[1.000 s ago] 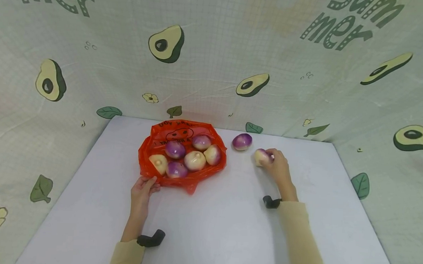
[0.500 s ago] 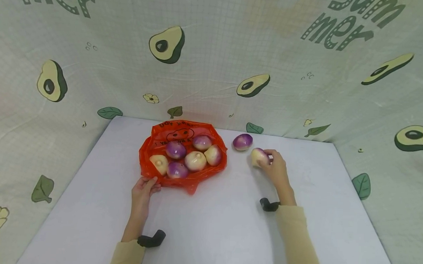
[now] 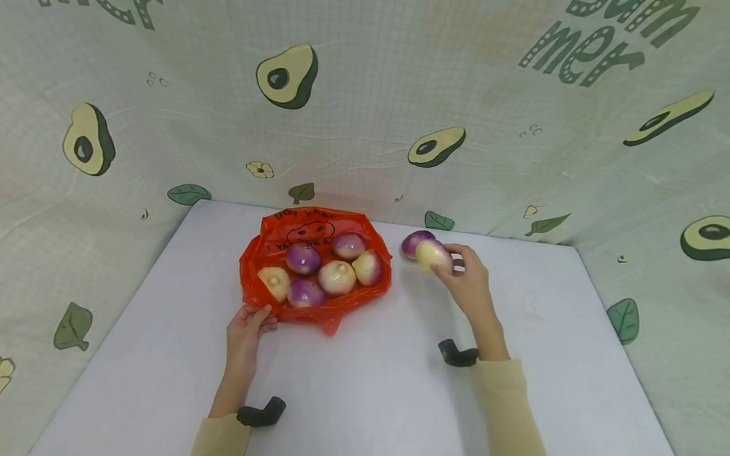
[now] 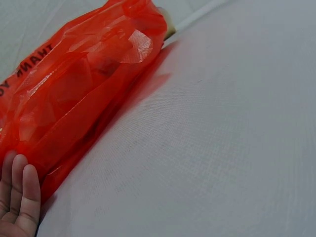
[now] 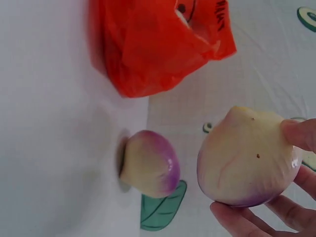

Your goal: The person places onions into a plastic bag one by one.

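My right hand (image 3: pixel 468 285) holds a glossy purple-and-cream onion (image 3: pixel 433 256) between thumb and fingers, raised off the table. In the right wrist view that onion (image 5: pixel 247 160) has its pointed cream end up. Another onion (image 3: pixel 414 243) lies on the table just behind it, partly covered in the head view. To the left, a red plastic bag (image 3: pixel 332 314) stands with its mouth spread, several onions (image 3: pixel 337 278) inside. My left hand (image 3: pixel 247 328) pinches the bag's near left rim; the left wrist view shows its fingers (image 4: pixel 30 190) against the bag's side, the thumb hidden.
The white table (image 3: pixel 359 402) ends at the back against a hanging cloth (image 3: pixel 370 87) printed with avocados and leaves. Black straps with camera mounts (image 3: pixel 262 412) sit on both wrists.
My right hand has lifted the onion and carried it left, in front of the other loose onion. My left hand and the bag have stayed in place.
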Tool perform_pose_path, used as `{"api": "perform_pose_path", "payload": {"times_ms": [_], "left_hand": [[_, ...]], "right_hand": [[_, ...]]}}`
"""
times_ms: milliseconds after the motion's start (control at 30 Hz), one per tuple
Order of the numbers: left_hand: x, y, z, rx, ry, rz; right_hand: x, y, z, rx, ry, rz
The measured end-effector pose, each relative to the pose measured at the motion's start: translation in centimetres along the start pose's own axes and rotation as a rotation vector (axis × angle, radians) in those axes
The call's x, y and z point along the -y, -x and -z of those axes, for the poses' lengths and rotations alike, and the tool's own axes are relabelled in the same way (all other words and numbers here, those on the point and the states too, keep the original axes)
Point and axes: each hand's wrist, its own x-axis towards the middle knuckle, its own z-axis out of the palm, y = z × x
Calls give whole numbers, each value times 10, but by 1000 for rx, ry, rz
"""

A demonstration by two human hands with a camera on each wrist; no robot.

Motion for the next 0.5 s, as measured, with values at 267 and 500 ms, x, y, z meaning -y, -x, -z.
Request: {"api": "perform_pose_path", "payload": {"times_ms": [267, 500], "left_hand": [[1, 0, 0, -1, 3, 2], [1, 0, 0, 7, -4, -11]], "right_hand": [[35, 5, -6, 29, -57, 32], [60, 5, -21, 73, -102, 97]]}}
